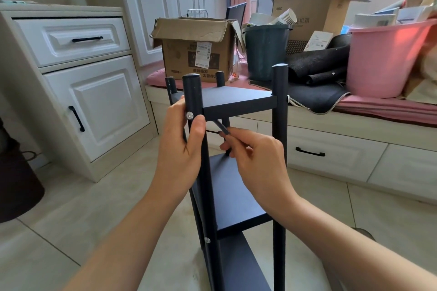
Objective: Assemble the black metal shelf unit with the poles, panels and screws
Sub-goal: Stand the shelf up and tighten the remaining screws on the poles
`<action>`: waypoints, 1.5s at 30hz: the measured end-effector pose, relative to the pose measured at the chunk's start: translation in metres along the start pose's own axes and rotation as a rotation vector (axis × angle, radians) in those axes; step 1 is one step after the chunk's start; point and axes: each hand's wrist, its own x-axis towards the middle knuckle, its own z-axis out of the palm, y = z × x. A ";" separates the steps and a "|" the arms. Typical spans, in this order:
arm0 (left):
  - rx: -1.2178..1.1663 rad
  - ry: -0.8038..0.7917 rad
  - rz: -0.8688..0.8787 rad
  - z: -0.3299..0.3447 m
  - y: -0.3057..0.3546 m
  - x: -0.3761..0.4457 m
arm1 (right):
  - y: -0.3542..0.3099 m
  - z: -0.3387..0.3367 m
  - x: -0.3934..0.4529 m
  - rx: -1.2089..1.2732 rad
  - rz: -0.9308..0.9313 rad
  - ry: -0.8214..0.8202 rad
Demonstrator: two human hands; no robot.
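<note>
Shelf unit upright, poles vertical, left hand grasping near pole, right hand pinching hex key

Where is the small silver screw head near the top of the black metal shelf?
The silver screw head sits in the near-left black pole, level with the top panel, just above the left hand's thumb.

The large open cardboard box behind the green bin reads "AOC"; other labels are illegible.
</note>
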 end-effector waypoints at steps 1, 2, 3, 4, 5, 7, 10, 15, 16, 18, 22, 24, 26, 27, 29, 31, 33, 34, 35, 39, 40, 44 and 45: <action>-0.004 0.000 -0.004 0.000 0.000 0.000 | 0.000 0.001 0.000 0.003 0.001 -0.002; -0.009 -0.001 -0.009 0.000 0.000 0.000 | 0.000 0.002 0.000 0.003 -0.003 -0.003; -0.015 -0.002 -0.011 0.001 0.001 0.000 | 0.001 0.004 0.000 0.000 -0.008 -0.003; -0.019 -0.004 -0.011 0.001 0.001 0.000 | 0.001 0.005 0.000 0.001 -0.013 -0.003; -0.023 -0.006 -0.008 0.001 0.001 0.000 | 0.002 0.007 0.000 0.005 -0.016 -0.001; -0.030 -0.010 -0.004 0.001 0.001 0.000 | 0.003 0.009 0.001 0.016 -0.024 0.006; -0.038 -0.008 -0.003 0.001 0.001 0.001 | 0.006 0.014 0.002 0.040 -0.032 0.016; -0.057 -0.010 -0.008 0.001 0.000 0.003 | 0.011 0.022 0.006 0.057 -0.063 0.008; -0.065 -0.011 -0.012 0.001 -0.001 0.004 | 0.012 0.024 0.007 0.066 -0.065 0.001; -0.080 -0.019 -0.021 0.001 -0.004 0.007 | 0.013 0.028 0.007 0.085 -0.069 -0.009; -0.080 -0.046 -0.018 -0.002 -0.010 0.011 | 0.016 0.036 0.011 0.125 -0.056 0.003; -0.086 -0.055 0.002 -0.003 -0.009 0.011 | 0.018 0.040 0.014 0.147 -0.053 -0.001; -0.080 -0.065 0.020 -0.004 -0.009 0.012 | 0.020 0.043 0.018 0.179 -0.042 -0.016; -0.077 -0.070 0.027 -0.004 -0.010 0.012 | 0.019 0.045 0.019 0.197 -0.036 -0.020; -0.067 -0.072 0.038 -0.005 -0.011 0.011 | 0.018 0.048 0.020 0.214 -0.039 -0.021; -0.038 -0.069 0.049 -0.005 -0.013 0.011 | 0.019 0.051 0.021 0.196 -0.055 -0.022; -0.009 -0.062 0.054 -0.006 -0.015 0.011 | 0.020 0.052 0.021 0.176 -0.058 -0.024; -0.002 -0.058 0.057 -0.007 -0.015 0.012 | 0.020 0.051 0.021 0.171 -0.054 -0.027; 0.002 -0.055 0.059 -0.007 -0.015 0.011 | 0.020 0.049 0.020 0.166 -0.048 -0.033; 0.001 -0.051 0.051 -0.006 -0.017 0.011 | 0.017 0.037 0.016 0.126 -0.031 -0.047; 0.010 -0.049 0.051 -0.006 -0.017 0.011 | 0.016 0.033 0.015 0.114 -0.029 -0.042; 0.020 -0.033 0.048 -0.005 -0.018 0.011 | 0.015 0.018 0.013 0.058 -0.073 0.006; 0.014 -0.033 0.048 -0.005 -0.017 0.011 | 0.015 0.015 0.012 0.039 -0.091 0.023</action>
